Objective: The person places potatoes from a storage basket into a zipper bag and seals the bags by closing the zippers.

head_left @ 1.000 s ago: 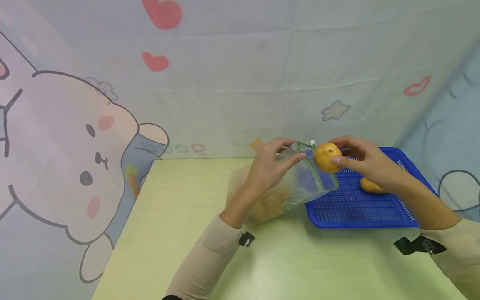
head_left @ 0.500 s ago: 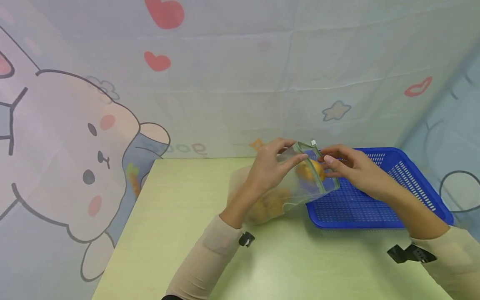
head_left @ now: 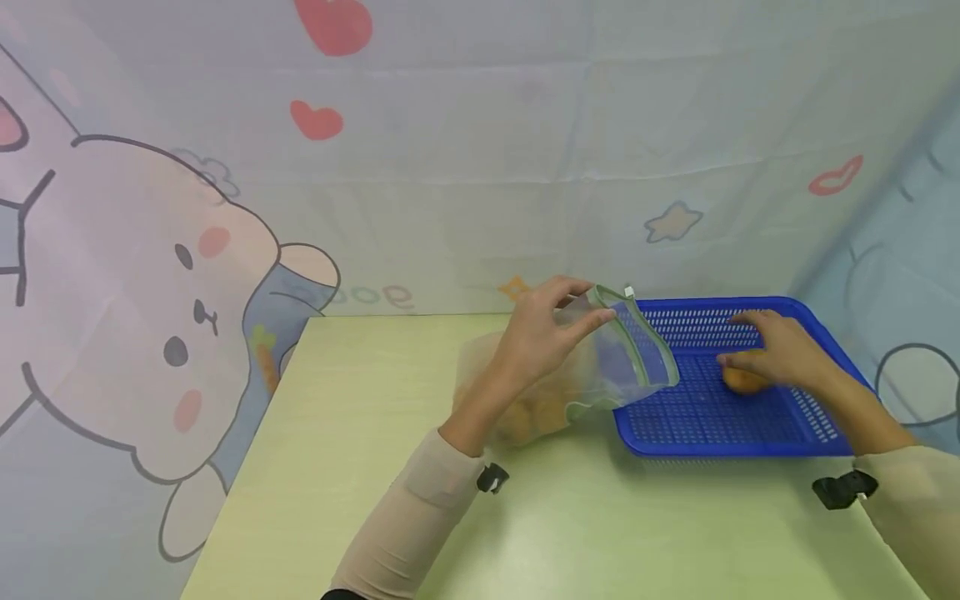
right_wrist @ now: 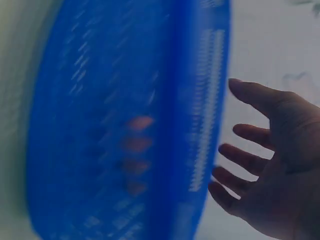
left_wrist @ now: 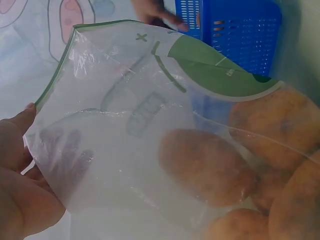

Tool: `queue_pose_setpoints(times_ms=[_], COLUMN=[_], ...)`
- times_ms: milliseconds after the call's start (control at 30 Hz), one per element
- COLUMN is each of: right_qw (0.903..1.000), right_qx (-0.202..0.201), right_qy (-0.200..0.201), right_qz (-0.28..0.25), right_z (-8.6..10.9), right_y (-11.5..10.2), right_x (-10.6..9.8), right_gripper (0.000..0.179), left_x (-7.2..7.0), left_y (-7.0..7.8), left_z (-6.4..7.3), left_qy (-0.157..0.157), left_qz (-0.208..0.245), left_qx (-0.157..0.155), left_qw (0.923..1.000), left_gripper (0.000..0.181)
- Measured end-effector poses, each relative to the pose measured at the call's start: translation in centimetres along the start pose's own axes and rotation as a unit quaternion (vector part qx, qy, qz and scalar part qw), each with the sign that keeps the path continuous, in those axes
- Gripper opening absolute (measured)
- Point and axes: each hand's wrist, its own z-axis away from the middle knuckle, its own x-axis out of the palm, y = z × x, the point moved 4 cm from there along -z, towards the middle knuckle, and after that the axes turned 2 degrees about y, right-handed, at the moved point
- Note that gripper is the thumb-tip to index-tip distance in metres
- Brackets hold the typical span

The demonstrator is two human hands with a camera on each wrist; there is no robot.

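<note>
My left hand (head_left: 534, 333) pinches the upper edge of a clear zip bag (head_left: 600, 385) by its green-trimmed mouth, which gapes toward the basket. Several yellow-brown potatoes (left_wrist: 200, 167) lie in the bag's bottom, showing through the film. Over the blue basket (head_left: 697, 429), my right hand (head_left: 783, 354) reaches down with thumb and fingers spread apart. One potato (head_left: 742, 383) lies in the basket right below that hand and is partly covered by it. The right wrist view is blurred and shows the right hand (right_wrist: 270, 155) with its fingers apart beside the basket wall.
The basket stands at the right of the pale yellow-green table (head_left: 375, 400), close to the back. A printed cloth (head_left: 480, 167) with a cartoon rabbit and hearts hangs behind. The bag's mouth overlaps the basket's left rim.
My right hand has put a potato into the bag, let go of it, and moved back right over the basket. The left hand has stayed at the bag's mouth.
</note>
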Motion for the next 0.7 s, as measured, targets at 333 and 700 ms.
queue_pose_setpoints(times_ms=[333,700], right_qw=[0.9981,0.9868], right_qx=[-0.004,-0.006], right_qy=[-0.037,0.011], right_qz=[0.049,-0.161], right_z=[1.5,0.9], right_y=[6.1,-3.1], right_x=[3.5,-1.3], right_gripper=[0.074,0.058], left_x=[-0.2,0.0], left_y=[0.1,0.1], left_z=[0.1,0.0], left_qy=[-0.006,-0.007], left_qz=[0.008,0.0], left_qx=[-0.007,-0.011], left_qw=[0.9999,0.9999], left_gripper=[0.044,0.042])
